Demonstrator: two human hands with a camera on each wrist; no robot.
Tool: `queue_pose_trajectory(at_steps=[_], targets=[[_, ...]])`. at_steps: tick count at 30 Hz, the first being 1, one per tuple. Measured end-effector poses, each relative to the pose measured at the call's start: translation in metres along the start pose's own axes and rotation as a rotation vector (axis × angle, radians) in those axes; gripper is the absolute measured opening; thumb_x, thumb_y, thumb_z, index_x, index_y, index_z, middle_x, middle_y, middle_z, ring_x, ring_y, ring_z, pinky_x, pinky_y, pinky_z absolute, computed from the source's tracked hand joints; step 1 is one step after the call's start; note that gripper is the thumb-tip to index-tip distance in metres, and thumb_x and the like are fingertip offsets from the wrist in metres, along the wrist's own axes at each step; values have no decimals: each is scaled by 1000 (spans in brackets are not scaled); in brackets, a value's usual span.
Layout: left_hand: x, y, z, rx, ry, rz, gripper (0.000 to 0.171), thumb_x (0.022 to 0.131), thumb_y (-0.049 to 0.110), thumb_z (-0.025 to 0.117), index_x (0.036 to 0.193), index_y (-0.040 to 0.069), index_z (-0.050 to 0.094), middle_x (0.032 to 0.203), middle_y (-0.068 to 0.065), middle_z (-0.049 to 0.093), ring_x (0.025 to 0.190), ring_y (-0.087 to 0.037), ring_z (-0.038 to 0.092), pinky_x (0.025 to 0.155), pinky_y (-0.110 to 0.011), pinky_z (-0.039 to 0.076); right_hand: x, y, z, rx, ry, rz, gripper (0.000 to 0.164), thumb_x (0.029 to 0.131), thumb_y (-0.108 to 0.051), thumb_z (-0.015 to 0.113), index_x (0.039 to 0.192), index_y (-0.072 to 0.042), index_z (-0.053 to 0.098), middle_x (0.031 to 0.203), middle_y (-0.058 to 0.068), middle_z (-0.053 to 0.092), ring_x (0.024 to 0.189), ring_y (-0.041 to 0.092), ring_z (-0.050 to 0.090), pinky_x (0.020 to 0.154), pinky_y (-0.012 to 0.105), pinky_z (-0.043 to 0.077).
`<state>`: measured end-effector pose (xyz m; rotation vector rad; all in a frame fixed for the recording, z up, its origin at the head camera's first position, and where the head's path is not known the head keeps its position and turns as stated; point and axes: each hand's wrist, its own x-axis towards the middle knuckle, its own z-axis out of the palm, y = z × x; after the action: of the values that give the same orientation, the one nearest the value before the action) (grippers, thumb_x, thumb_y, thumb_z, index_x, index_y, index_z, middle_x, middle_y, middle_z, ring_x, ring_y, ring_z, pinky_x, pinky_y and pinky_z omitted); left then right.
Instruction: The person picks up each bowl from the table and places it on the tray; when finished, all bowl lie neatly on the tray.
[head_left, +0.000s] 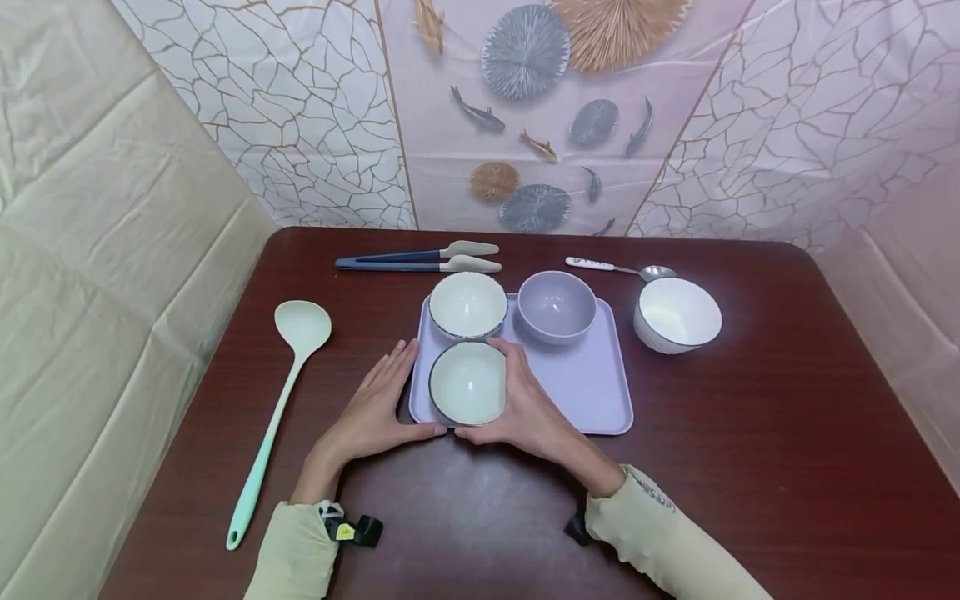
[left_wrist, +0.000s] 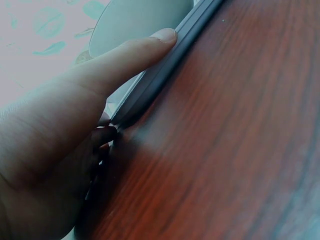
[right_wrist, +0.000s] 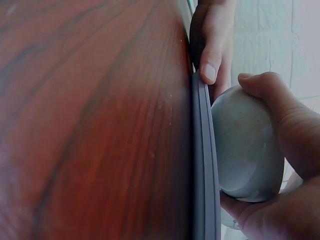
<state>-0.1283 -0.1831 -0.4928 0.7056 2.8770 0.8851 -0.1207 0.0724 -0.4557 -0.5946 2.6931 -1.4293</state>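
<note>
A lavender tray (head_left: 588, 392) lies on the dark red-brown table. My right hand (head_left: 528, 415) grips a dark-rimmed white bowl (head_left: 468, 383) at the tray's front left, thumb on the near side and fingers round the far side. In the right wrist view, the bowl's outer wall (right_wrist: 247, 150) shows between thumb and fingers, close over the tray. My left hand (head_left: 377, 417) lies at the tray's front left corner, fingers extended along the left side and thumb touching the front edge. Behind the held bowl stand a scalloped white bowl (head_left: 468, 304) and a purple bowl (head_left: 557, 307).
A mint-handled ladle (head_left: 285, 400) lies at the left of the table. Blue-handled tongs (head_left: 405, 258) lie behind the tray. To the right stands another white bowl (head_left: 677, 317), with a spoon (head_left: 622, 267) just behind it. Patterned cloth hangs beyond the table's back edge.
</note>
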Motion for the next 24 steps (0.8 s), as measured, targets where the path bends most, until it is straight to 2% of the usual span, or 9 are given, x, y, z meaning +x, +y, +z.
queue_pose_trajectory(at_steps=[11, 24], targets=[[0, 0, 0, -5, 1, -4, 125, 70, 80, 64, 158, 12, 8, 163, -6, 13, 149, -18, 4, 119, -41, 7, 0, -1, 0, -26, -24, 5, 124, 55, -44, 95, 150, -11, 21, 137, 5, 36, 119, 18, 46, 99, 40, 43], [0, 2, 0, -12, 5, -2, 124, 70, 74, 70, 158, 12, 8, 163, -6, 14, 149, -20, 6, 119, -42, 8, -1, 0, -1, -10, -37, 1, 125, 56, -43, 95, 151, -11, 20, 137, 6, 35, 120, 19, 45, 100, 40, 43]])
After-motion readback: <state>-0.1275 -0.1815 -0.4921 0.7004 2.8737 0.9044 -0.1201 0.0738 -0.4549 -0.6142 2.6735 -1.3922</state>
